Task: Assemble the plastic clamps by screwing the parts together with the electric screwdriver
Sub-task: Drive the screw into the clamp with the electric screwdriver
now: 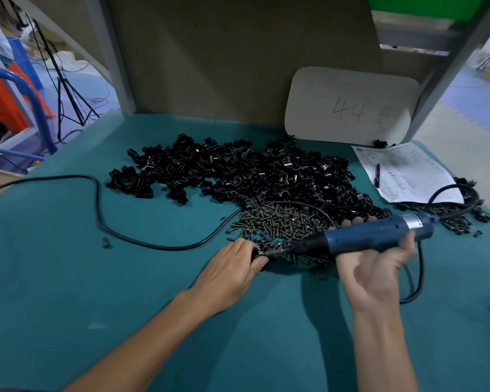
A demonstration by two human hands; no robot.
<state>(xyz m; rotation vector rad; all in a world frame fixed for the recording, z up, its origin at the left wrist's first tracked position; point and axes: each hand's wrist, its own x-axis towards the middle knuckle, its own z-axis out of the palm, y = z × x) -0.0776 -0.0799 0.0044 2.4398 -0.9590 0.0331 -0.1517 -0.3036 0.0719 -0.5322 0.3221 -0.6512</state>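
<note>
Sitting at the fingertips of the left hand (232,267), one black plastic clamp (259,251) is pinched between thumb and fingers, low over the bench (68,278) at the near edge of the screw pile (280,222). Whether the clamp touches the mat cannot be told.

The electric screwdriver (374,236) is gripped round its blue body by the right hand (376,267), palm up, fingers curled over the far side. It is held near-horizontal, nose angled slightly down to the left. The bit tip is seated against the right side of the clamp. The two hands are kept apart by the tool's length.

Behind the screws, the bench middle is covered by a wide heap of black clamp parts (238,171), reaching almost to the backboard. A card marked "44" (351,106) is leaned against that board.

To the right, room is taken by a printed sheet (408,171) with a pen (377,175) on it, a smaller parts heap (458,219) and cord loops near the bench edge.

To the left, a black cable (96,207) is run in from the bench edge and curved towards the screws. A stray small part (105,242) is seen just beside it. Bare mat is left around the cable and across the near half of the bench, under both forearms.
</note>
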